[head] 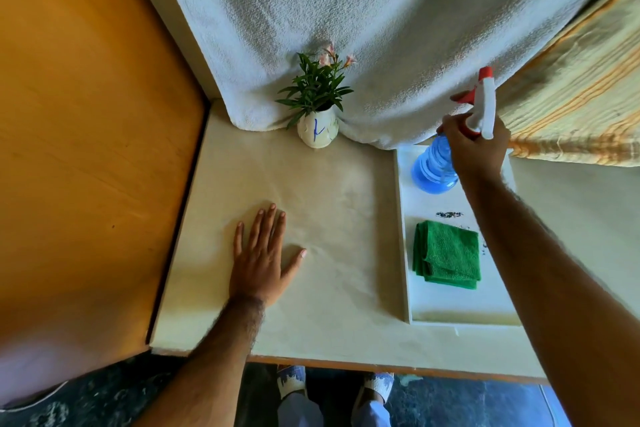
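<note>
Left hand lies nearest, palm down, its straight, spread fingers pressed on the smooth cream table and holding nothing, beside a glossy orange wooden panel. Farther back, a rounded ceramic vase of narrow green leaves stands against a nubby white towel. On the flat, rectangular white tray lies a folded, fuzzy green cloth. At the tray's far end the right hand grips the neck of a ribbed, translucent blue spray bottle under its red-and-white trigger.
</note>
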Tool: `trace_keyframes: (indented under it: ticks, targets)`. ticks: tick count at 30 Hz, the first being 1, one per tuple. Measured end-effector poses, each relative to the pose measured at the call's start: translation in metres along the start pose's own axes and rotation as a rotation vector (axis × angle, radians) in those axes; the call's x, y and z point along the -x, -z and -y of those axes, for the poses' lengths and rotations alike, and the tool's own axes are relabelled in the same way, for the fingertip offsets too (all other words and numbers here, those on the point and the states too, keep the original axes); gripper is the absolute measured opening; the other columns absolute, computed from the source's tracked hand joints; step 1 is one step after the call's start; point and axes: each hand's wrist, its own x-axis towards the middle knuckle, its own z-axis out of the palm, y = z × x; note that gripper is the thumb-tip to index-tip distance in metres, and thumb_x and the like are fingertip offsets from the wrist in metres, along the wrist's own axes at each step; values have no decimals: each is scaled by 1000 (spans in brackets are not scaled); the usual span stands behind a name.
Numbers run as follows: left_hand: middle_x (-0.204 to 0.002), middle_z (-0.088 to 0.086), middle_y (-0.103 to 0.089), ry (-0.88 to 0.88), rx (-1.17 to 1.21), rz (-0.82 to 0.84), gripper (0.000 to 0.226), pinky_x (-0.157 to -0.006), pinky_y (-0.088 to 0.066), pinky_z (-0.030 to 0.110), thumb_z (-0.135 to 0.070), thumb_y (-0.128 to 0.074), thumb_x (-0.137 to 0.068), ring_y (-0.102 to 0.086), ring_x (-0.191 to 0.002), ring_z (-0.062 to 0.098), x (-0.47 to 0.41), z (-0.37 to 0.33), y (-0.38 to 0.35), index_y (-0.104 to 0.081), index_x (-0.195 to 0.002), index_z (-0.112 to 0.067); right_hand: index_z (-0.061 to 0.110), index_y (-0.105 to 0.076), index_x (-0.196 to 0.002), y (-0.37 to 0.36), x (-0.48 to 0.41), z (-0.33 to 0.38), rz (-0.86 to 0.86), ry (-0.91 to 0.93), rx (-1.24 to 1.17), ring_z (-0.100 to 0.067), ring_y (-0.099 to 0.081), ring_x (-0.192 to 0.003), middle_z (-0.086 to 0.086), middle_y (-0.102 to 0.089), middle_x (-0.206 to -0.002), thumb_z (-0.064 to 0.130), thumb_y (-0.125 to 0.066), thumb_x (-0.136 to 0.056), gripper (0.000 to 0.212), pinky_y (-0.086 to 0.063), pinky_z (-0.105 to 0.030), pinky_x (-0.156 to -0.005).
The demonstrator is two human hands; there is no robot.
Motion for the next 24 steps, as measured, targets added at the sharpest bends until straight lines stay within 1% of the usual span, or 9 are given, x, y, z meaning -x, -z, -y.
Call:
trace_keyframes:
  ticks: [6, 9, 10, 14, 16, 18, 20, 22, 24]
  targets:
    - [-178, 6, -15, 3, -10, 6, 91, -131, -18, 61, -77, -22, -98, -18, -163, 26, -2, 0, 2, -15, -169, -19, 17, -70, -109, 1, 1, -21, 18, -14, -13, -28, -75, -74, -17, -72, -77, 16, -77, -85, 25, -61, -30, -74]
    - [-178, 6, -15, 3, -17, 11, 92, -131, -19, 62, -77, -24, -98, -17, -163, 26, -1, 1, 2, -13, -169, -19, 7, -70, -109, 2, 2, -24, 38, -40, 10, -7, -72, -77, 15, -75, -83, 34, -85, -80, 43, -60, -30, -75]
    - [-178, 7, -15, 3, -17, 10, 92, -131, -20, 62, -76, -25, -98, -18, -163, 26, -1, 0, 2, -13, -169, -19, 5, -69, -111, 3, 4, -24, 47, -59, 31, -3, -72, -81, 18, -75, -88, 41, -88, -77, 53, -61, -30, -78]
    - [-178, 7, -15, 1, 3, 10, 91, -130, -20, 63, -75, -27, -98, -18, -163, 26, -1, 0, 4, -14, -168, -19, 19, -48, -139, 24, 39, -36, 57, -59, 121, -12, -62, -117, 1, -64, -127, 48, -91, -71, 85, -52, -32, -101]
    - [-178, 7, -15, 1, 9, 9, 90, -130, -21, 64, -74, -28, -98, -17, -163, 26, 0, -1, 5, -14, -168, -19, 17, -47, -135, 43, 70, -45, 73, 20, 266, -16, -57, -118, -4, -57, -128, 55, -87, -72, 84, -52, -41, -100]
    - [-178, 7, -16, 7, 13, 11, 90, -129, -21, 64, -74, -27, -98, -17, -164, 27, 0, -2, 6, -14, -168, -19, 11, -50, -129, 65, 104, -57, 221, 181, 449, -19, -53, -113, -6, -54, -123, 68, -80, -71, 86, -49, -35, -98]
    - [-177, 7, -18, 4, 16, 3, 89, -130, -21, 63, -74, -27, -98, -19, -163, 27, 1, -3, 7, -17, -168, -19, 6, -51, -130, 87, 132, -70, 404, 336, 620, -24, -51, -117, -9, -53, -126, 77, -73, -71, 94, -43, -32, -104]
    - [-177, 8, -20, 2, 18, -2, 89, -129, -22, 63, -74, -27, -98, -20, -163, 28, 0, -3, 7, -19, -168, -18, 5, -49, -140, 101, 149, -83, 568, 396, 755, -29, -50, -128, -12, -52, -137, 77, -70, -75, 100, -45, -42, -109]
    - [-177, 8, -21, 1, 18, -3, 89, -129, -21, 63, -74, -27, -99, -21, -163, 28, 0, -2, 8, -20, -168, -18, 7, -41, -151, 107, 159, -93, 690, 415, 850, -31, -44, -139, -14, -45, -152, 65, -73, -81, 97, -44, -50, -113]
